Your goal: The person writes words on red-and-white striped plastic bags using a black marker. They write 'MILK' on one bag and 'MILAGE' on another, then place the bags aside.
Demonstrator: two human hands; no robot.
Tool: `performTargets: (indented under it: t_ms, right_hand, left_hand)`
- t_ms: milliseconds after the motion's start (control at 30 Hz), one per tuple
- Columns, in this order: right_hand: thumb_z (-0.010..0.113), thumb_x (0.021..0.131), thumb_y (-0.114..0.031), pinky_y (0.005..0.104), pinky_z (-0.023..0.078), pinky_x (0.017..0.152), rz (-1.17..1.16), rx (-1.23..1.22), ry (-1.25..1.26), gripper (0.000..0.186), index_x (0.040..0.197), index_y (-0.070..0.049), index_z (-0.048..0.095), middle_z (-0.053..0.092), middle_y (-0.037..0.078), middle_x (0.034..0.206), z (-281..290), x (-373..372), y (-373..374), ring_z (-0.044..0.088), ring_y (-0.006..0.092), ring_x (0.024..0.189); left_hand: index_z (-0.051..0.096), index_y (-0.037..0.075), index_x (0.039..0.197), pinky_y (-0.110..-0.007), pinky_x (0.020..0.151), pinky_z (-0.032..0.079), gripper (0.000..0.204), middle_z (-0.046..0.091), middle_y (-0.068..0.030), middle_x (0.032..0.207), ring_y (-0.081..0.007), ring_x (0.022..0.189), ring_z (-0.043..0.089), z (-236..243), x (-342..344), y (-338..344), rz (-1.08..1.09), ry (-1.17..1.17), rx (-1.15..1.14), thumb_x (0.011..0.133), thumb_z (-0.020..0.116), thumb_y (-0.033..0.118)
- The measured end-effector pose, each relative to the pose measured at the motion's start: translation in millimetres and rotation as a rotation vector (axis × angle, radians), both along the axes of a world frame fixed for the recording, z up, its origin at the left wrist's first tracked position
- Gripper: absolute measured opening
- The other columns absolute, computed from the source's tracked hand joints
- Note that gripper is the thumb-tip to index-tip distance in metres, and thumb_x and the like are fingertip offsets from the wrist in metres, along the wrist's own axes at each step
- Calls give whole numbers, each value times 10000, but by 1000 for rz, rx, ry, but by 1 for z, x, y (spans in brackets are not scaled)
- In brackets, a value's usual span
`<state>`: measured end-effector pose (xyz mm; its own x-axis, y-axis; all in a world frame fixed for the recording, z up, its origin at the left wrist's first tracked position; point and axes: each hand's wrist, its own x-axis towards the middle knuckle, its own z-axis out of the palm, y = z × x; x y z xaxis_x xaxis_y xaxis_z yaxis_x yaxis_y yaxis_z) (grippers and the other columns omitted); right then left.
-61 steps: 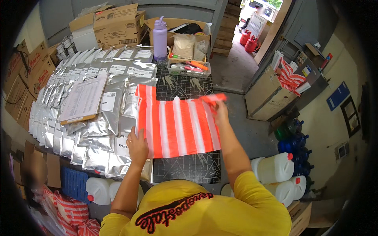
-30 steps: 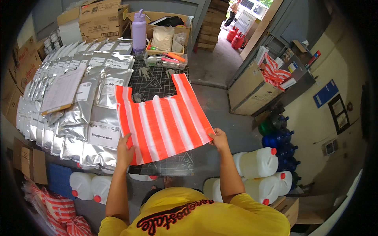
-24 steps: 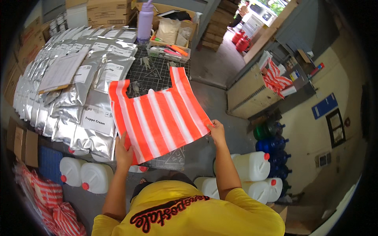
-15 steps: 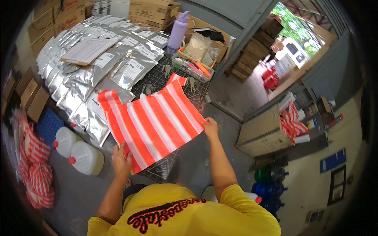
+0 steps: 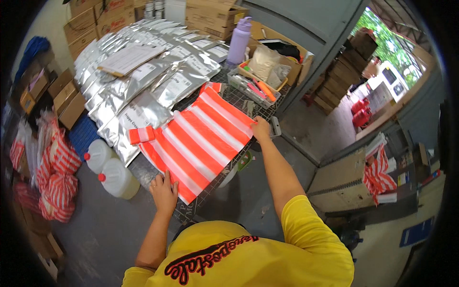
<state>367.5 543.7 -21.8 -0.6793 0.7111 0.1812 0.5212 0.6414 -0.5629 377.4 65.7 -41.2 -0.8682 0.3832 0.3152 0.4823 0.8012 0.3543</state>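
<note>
The right hand (image 5: 259, 128) pinches the striped bag (image 5: 198, 138); the left hand (image 5: 164, 195) touches its edge (can't tell if gripping). Silver pouches (image 5: 157, 106) bear white printed labels (image 5: 134, 115).

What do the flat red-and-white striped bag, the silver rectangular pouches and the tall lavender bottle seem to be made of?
Striped bag: likely thin plastic film, slightly glossy; its handle straps flop over limply.
Silver pouches: probably foil or metallised film, shiny; bright highlights and creases show.
Lavender bottle: smooth, fairly matte, perhaps coated metal or hard plastic; its even colour leaves this open.
</note>
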Motion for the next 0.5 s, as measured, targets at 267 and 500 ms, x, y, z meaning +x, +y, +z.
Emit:
performTargets:
  t_ms: [267, 500]
  right_hand:
    - [719, 907, -238, 529, 552, 850, 41, -1, -98, 219, 1059, -82, 696, 743, 204, 1043, 2, -12, 24, 702, 429, 1024]
    - [662, 901, -192, 556, 542, 838, 44, 272, 49, 187, 1005, -52, 729, 735, 235, 962, 64, -70, 90, 703, 446, 953]
  left_hand:
    - [641, 61, 1391, -478, 924, 404, 601, 572, -136, 1139, -330, 1061, 521, 6, -6, 15, -28, -24, -31, 882, 778, 350]
    - [660, 115, 1389, -494, 998, 400, 602, 561, -167, 1303, -362, 1173, 508, 16, -1, 21, 102, -60, 32, 866, 792, 384]
